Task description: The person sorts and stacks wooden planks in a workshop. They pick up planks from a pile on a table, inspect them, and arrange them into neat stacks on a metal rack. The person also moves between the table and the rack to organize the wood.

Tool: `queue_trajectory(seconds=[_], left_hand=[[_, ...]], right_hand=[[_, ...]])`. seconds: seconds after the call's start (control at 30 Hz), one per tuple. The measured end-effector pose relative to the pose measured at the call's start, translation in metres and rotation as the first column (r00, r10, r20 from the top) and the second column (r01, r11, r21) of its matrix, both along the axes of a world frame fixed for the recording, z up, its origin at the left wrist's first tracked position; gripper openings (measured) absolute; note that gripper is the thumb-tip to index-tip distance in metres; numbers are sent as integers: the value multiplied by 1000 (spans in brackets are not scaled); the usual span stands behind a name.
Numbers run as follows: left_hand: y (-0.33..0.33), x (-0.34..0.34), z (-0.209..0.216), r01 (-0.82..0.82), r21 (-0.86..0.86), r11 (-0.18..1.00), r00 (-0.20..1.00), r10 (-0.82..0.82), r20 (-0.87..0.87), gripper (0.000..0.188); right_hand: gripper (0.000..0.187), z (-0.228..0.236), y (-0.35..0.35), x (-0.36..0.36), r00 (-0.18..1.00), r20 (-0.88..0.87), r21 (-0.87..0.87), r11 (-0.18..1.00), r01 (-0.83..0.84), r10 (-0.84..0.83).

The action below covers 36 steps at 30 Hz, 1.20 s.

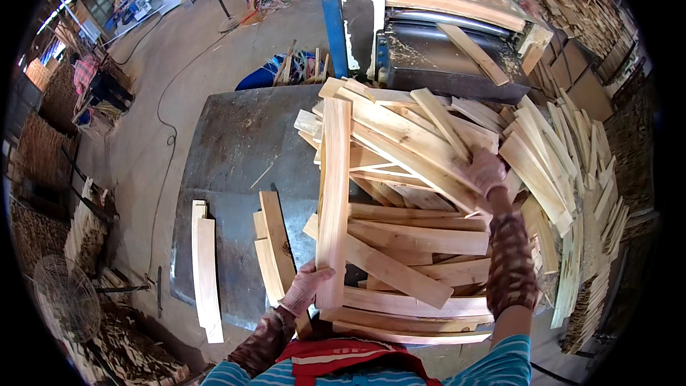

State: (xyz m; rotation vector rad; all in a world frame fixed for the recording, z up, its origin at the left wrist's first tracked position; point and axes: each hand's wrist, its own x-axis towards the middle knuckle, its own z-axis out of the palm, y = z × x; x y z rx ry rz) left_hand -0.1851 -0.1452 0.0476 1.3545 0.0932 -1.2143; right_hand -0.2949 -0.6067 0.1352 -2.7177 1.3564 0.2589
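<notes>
Lighting moderate overall; boards point(333, 193) brightly lit, with dark shadows in their gaps. Glare at upper left edge. Highlight on roller point(457, 23); sheen on table point(239, 139). Right side dim. Fisheye bending, black rim.

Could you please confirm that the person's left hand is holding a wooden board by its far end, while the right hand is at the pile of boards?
Not quite: the head view shows the left hand holding the wooden board close to its near end, not its far end. The right hand is indeed at the pile of boards.
</notes>
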Motion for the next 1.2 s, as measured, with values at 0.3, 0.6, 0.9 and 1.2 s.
queue_trajectory(seconds=[0.3, 0.6, 0.9, 1.2], left_hand=[[-30, -61, 8, -66, -233, 970, 987, 99, 129, 32], [-71, -180, 27, 713, -137, 688, 657, -588, 471, 40], [-108, -160, -38, 157, 128, 979, 563, -195, 803, 74], [-180, -111, -40, -214, -2, 977, 879, 193, 435, 65]], right_hand=[[83, -61, 160, -86, 988, 23, -306, 942, -139, 153], [114, -66, 321, -173, 210, 696, 659, 727, 193, -686], [96, -49, 158, -379, 338, 878, 114, 835, 538, -338], [57, 192, -151, -361, 528, 843, -120, 923, 366, -99]])
